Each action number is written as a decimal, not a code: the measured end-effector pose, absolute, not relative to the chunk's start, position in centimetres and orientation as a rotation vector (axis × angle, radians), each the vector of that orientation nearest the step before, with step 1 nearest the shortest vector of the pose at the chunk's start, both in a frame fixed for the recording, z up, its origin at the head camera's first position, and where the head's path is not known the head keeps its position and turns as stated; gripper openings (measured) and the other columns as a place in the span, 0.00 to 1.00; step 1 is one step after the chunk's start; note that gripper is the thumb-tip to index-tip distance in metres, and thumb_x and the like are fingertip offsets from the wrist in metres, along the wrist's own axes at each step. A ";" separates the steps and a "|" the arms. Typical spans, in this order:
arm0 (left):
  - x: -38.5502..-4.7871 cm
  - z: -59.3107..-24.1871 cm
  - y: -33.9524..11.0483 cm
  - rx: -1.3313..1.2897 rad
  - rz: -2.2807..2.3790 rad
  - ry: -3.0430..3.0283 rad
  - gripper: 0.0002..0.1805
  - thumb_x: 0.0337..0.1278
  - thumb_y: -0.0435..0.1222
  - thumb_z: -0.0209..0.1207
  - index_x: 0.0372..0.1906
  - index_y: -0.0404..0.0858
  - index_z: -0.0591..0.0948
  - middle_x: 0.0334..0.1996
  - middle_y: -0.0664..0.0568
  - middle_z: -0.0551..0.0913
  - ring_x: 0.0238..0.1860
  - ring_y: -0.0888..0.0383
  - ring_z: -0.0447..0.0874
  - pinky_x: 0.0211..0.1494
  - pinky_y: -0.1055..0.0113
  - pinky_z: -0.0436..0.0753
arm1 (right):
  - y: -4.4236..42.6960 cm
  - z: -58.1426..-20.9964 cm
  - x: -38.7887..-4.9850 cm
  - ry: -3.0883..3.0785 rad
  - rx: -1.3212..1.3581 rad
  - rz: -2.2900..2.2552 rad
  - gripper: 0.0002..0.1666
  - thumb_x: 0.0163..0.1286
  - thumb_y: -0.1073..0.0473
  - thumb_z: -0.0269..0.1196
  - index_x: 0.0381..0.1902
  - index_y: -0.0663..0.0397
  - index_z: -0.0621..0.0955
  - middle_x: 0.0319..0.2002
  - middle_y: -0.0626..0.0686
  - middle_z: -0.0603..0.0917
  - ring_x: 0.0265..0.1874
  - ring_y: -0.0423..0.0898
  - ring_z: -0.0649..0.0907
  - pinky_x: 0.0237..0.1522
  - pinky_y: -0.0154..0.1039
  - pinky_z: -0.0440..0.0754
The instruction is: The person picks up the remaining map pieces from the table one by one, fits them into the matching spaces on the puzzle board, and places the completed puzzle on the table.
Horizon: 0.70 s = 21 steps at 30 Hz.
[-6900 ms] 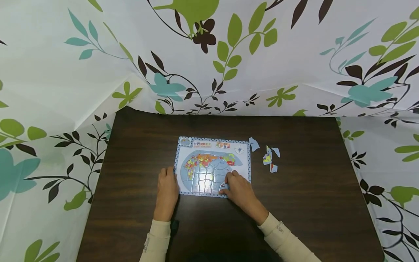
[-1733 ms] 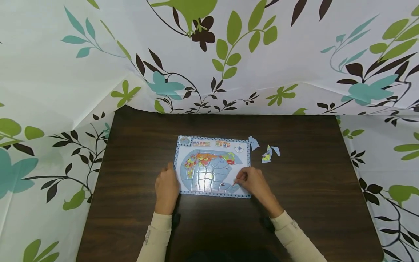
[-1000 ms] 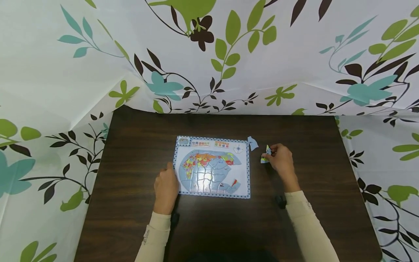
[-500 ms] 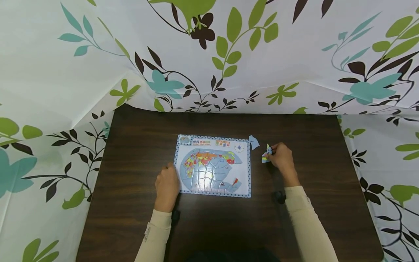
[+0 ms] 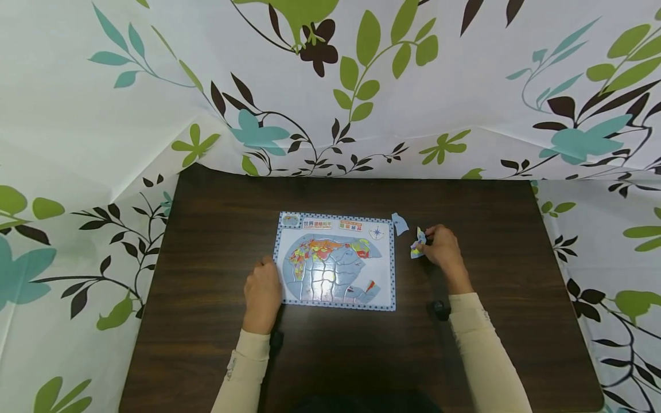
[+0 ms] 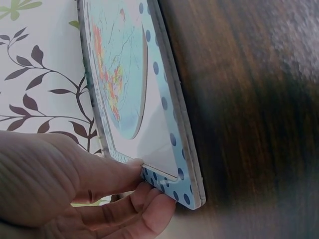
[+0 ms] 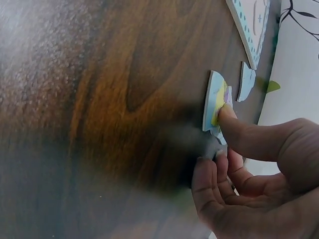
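A world-map jigsaw puzzle board with a blue dotted border lies on the table. My left hand grips its left edge; in the left wrist view the thumb lies on the border, with curled fingers at the edge. Right of the board, my right hand pinches a yellow, pink and blue puzzle piece, thumb on its printed face. A bit of another light-blue piece shows by the fingers, mostly hidden. Beyond lies a plain light-blue piece, close to the board's upper right corner.
The dark wooden table extends around the board. A white cloth printed with leaves and birds hangs behind the table and along its sides. Part of the map's right side shows white backing between the fitted pieces.
My right hand has left the board's lower right, where pieces including a red-marked one now sit, and moved right to pinch the yellow piece, tilting it slightly. My left hand stays put.
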<state>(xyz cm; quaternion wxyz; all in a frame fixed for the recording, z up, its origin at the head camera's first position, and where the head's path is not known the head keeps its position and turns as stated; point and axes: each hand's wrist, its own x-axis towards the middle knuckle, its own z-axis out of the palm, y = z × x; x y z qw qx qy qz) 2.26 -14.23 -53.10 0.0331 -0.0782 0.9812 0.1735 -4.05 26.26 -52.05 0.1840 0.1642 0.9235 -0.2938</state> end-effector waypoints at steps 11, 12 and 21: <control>2.2 -53.1 -14.4 -0.246 0.539 2.994 0.05 0.72 0.23 0.51 0.40 0.23 0.76 0.37 0.25 0.83 0.37 0.27 0.88 0.36 0.35 0.87 | 25.6 -51.4 -3.5 2.634 0.472 -1.041 0.20 0.72 0.65 0.71 0.58 0.64 0.78 0.50 0.66 0.86 0.48 0.59 0.85 0.41 0.42 0.81; 2.2 -53.2 -14.4 -0.248 0.538 2.992 0.06 0.72 0.23 0.51 0.40 0.23 0.77 0.37 0.25 0.83 0.37 0.27 0.88 0.36 0.35 0.87 | 25.5 -51.3 -3.5 2.647 0.447 -1.052 0.19 0.72 0.65 0.71 0.57 0.64 0.79 0.49 0.65 0.87 0.48 0.59 0.86 0.40 0.40 0.81; 2.2 -52.7 -14.2 -0.265 0.530 2.967 0.06 0.74 0.24 0.51 0.42 0.23 0.77 0.38 0.26 0.84 0.38 0.28 0.89 0.37 0.37 0.88 | 23.1 -50.4 -3.7 2.620 0.143 -1.139 0.15 0.72 0.68 0.70 0.54 0.64 0.82 0.44 0.66 0.88 0.41 0.56 0.87 0.38 0.39 0.80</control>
